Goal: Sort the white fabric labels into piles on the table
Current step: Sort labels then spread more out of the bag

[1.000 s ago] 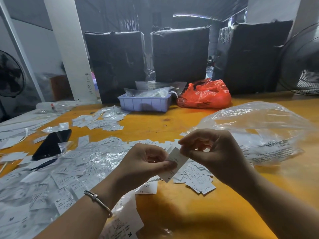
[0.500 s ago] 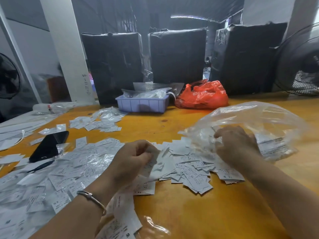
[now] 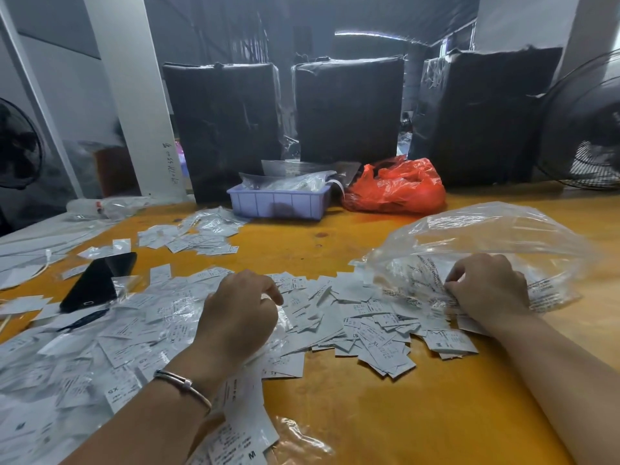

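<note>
On the yellow table (image 3: 369, 414), scattered labels (image 3: 375, 333).

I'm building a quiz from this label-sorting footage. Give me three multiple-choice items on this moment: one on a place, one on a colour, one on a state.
1. Where does the black phone lie?
A. inside the tray
B. on the table's left part, among labels
C. under the red bag

2. What colour is the small plastic tray at the back?
A. pale purple
B. green
C. yellow

3. What is the right hand doing?
A. resting flat on bare table
B. lifting the phone
C. gripping the clear plastic bag

Answers: 1 B, it lies flat beside scattered white labels. 2 A, its walls look lavender. 3 C, its fingers curl into the crumpled film.
</note>
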